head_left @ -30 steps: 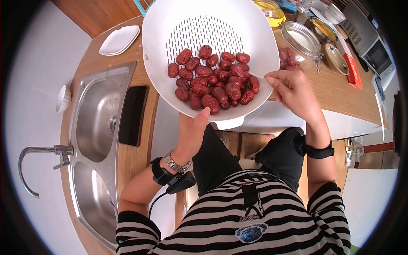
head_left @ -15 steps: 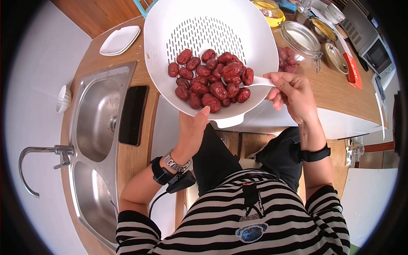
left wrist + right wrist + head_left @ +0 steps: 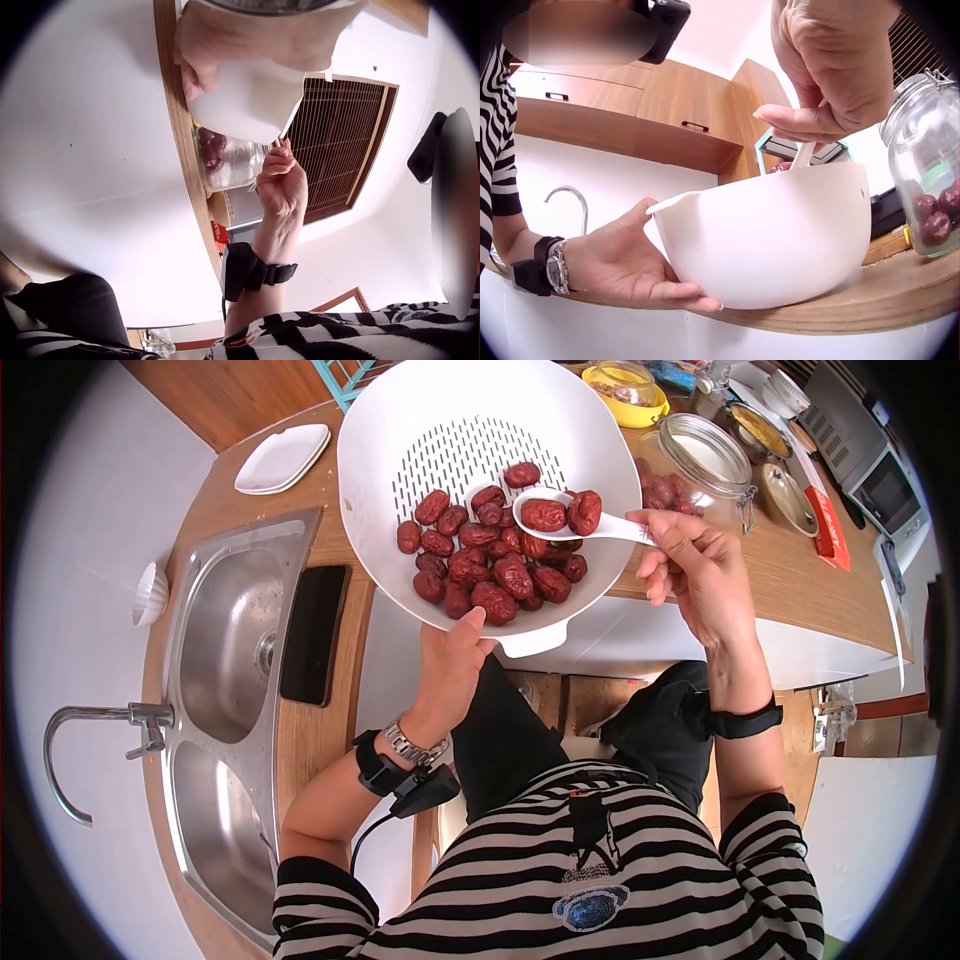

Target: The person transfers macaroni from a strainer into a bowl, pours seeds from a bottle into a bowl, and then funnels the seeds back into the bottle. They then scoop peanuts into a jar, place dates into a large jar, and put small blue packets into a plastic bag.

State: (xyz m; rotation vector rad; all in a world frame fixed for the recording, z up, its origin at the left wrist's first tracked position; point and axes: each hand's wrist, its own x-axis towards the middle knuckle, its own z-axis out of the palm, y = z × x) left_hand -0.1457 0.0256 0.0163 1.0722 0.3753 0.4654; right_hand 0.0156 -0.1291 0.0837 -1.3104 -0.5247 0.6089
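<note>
A white colander [image 3: 600, 435] with a slotted bottom holds a heap of red dates [image 3: 468, 568]. At its near edge, my left hand [image 3: 450, 665] grips it, thumb over the rim and the fingers underneath, as the right wrist view also shows. My right hand [image 3: 705, 565] pinches the handle of a white spoon [image 3: 618, 530] between thumb and fingers. Two dates [image 3: 545, 514] ride in the spoon's bowl, over the heap. From the right wrist, the colander's outer wall [image 3: 772, 240] hides most of the dates and the spoon's bowl.
Right of the colander stands an open glass jar [image 3: 735, 470] with dates inside. Beyond it are a yellow bowl [image 3: 650, 412], a round lid [image 3: 790, 500] and a red box [image 3: 828, 530]. To the left lie a phone [image 3: 315, 635], a double sink [image 3: 225, 660] and white dishes [image 3: 284, 457].
The spoon, earlier down among the dates, has come up with two dates in its bowl. My right hand has turned and shifted slightly; the left keeps its grip on the colander.
</note>
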